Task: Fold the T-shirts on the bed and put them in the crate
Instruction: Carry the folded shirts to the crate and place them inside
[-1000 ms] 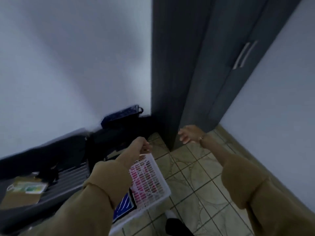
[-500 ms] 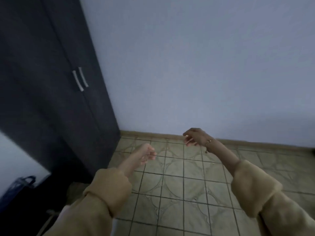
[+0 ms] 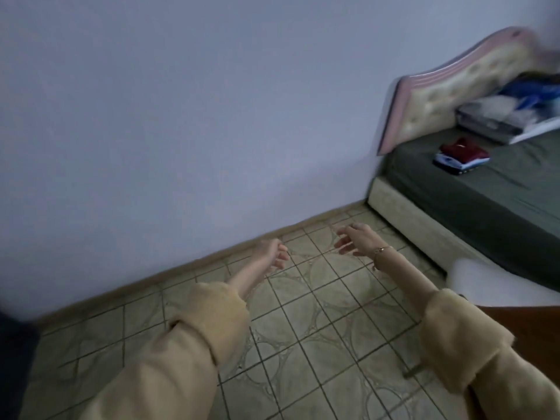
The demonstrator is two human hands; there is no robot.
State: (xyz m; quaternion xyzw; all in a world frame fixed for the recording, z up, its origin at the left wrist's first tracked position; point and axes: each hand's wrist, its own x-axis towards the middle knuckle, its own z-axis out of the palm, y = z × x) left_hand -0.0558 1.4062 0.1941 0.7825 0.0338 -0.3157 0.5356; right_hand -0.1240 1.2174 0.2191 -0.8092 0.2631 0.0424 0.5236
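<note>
Both arms reach forward over the tiled floor in tan sleeves. My left hand point(image 3: 270, 255) hangs with loosely curled fingers and holds nothing. My right hand point(image 3: 357, 239), with a thin bracelet at the wrist, is relaxed with fingers spread and is also empty. At the right stands the bed point(image 3: 497, 195) with a grey-green sheet. A small stack of folded T-shirts point(image 3: 462, 155), dark red on top of white and blue, lies on it near the headboard. The crate is out of view.
A padded pink-edged headboard point(image 3: 454, 83) stands against the pale wall. Piled bedding and blue cloth point(image 3: 515, 116) sit at the head of the bed. A white rounded object point(image 3: 497, 283) and a brown surface point(image 3: 521, 316) are at the right. A dark shape point(image 3: 15, 359) is at the left edge.
The view has swung right, from the wardrobe corner and the white crate on the floor to the bed. My left hand has let go of the crate; both hands are empty.
</note>
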